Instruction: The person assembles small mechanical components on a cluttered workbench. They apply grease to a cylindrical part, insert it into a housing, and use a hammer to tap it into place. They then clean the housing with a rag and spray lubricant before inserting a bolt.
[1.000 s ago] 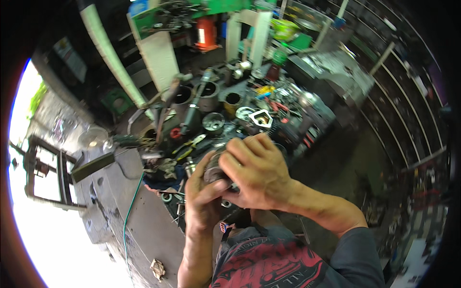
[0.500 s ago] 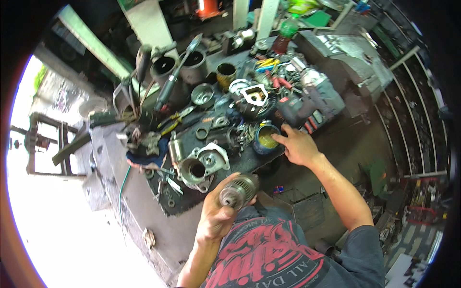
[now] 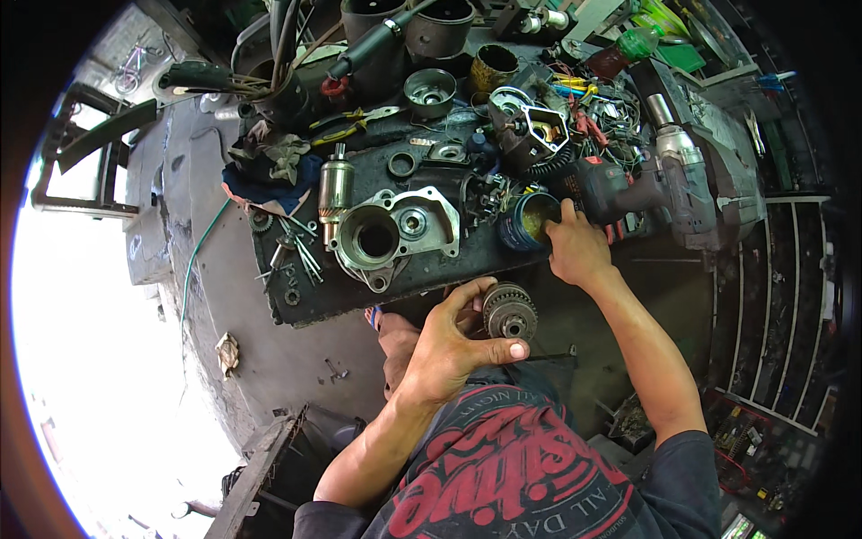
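Observation:
In my left hand (image 3: 449, 350) is a round steel clutch gear (image 3: 510, 316) with a toothed rim and a hub at its centre. Fingers and thumb hold it over the gap between the bench and my body. At the bench's front edge, my right hand (image 3: 579, 247) has its bent fingers at the right rim of a blue tin (image 3: 514, 229). One digit reaches inside the rim, and its tip is partly hidden. Yellow grease (image 3: 537, 216) fills the tin. Left of the tin lies a cast metal gear housing (image 3: 435, 220) with a large round bore.
An armature (image 3: 337, 189) stands beside the housing, with loose bolts (image 3: 305, 256) and rags (image 3: 278, 162) further left. A cordless impact wrench (image 3: 682, 180) lies on the right. Behind are yellow-handled pliers (image 3: 355, 121), a metal cup (image 3: 431, 92) and tangled wires.
The view has shifted, bringing the bench front closer. My left hand has turned, and the gear now faces up more. My right hand's fingers have bent more at the tin's rim.

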A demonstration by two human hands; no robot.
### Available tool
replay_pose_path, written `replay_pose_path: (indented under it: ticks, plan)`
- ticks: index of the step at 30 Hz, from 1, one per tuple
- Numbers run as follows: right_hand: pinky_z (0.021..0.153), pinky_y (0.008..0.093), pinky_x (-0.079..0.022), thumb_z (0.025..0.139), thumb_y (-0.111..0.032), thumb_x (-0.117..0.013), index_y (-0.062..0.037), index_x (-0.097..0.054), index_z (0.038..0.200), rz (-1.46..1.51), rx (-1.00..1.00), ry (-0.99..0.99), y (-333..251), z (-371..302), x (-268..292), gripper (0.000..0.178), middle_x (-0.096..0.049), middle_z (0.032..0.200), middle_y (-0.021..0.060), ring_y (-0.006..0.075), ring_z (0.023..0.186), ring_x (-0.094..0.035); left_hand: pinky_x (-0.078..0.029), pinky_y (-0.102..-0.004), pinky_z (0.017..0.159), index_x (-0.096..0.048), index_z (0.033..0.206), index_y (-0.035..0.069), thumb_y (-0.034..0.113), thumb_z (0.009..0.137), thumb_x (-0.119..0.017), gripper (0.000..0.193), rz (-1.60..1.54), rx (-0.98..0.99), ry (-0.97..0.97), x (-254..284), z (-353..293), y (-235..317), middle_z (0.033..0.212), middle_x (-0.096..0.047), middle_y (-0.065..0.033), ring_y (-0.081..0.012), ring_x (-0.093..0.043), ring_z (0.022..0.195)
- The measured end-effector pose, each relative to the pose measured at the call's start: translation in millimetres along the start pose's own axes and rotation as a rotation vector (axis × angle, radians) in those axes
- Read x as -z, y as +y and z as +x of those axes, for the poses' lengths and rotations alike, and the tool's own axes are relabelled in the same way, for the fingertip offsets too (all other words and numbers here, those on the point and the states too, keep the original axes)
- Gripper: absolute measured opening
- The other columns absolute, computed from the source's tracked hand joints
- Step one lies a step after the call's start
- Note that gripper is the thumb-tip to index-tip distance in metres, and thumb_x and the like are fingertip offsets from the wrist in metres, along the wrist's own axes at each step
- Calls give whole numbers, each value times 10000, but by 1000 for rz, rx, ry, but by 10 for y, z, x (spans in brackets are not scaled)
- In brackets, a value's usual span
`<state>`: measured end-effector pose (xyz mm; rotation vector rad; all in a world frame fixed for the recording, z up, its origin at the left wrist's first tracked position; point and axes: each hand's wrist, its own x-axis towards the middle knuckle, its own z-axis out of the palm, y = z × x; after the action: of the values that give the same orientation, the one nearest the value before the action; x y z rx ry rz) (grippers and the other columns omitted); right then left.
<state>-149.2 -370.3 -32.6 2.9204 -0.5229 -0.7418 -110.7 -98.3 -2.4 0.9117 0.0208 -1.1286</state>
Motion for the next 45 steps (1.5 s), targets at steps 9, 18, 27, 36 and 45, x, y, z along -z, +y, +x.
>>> replay_pose_path:
  ticks: [9,18,27,36,45]
  plan:
    - [980,403,-523,759,2,-717,-121,-626,1273,1014,7,212,244,-327,40,537,-491,1458,72,255,1269,-575,-532,-389,1091,-372,1558,-120,40,743,-967,1022,-136,72,-51,184,74,-201,1365,-608,-162,-246,-618,1267]
    - [1212,424,-337,947,-327,-749,-25,-613,1486,1649,324,275,-453,-1118,23,633,-386,1619,167,286,1492,-405,-533,-400,1080,-408,1562,-84,149,700,-891,1015,-127,84,-121,212,241,-163,1393,-603,-177,-283,-629,1264]
    - [1220,508,-304,1088,-566,-452,-29,-753,1303,1388,391,503,-323,-1322,269,652,-467,1588,208,358,1486,-414,-542,-420,1076,-355,1572,-113,152,650,-882,1095,-206,116,-202,148,285,33,1384,-603,-212,-313,-659,1227]
    - [1246,441,-302,1160,-598,-192,32,-753,1307,2060,649,13,-407,-796,-150,857,-480,1613,174,309,1488,-414,-547,-476,1073,-433,1537,-79,221,711,-859,976,-241,219,-356,92,200,114,1357,-601,-168,-281,-631,1245]
    - [1249,529,-262,1099,-613,-428,-130,-709,1434,1298,239,527,-522,-1316,88,651,-407,1665,211,411,1511,-367,-459,-558,1191,-432,1527,-59,189,758,-806,891,-309,149,-167,92,155,62,1389,-606,-196,-335,-619,1302]
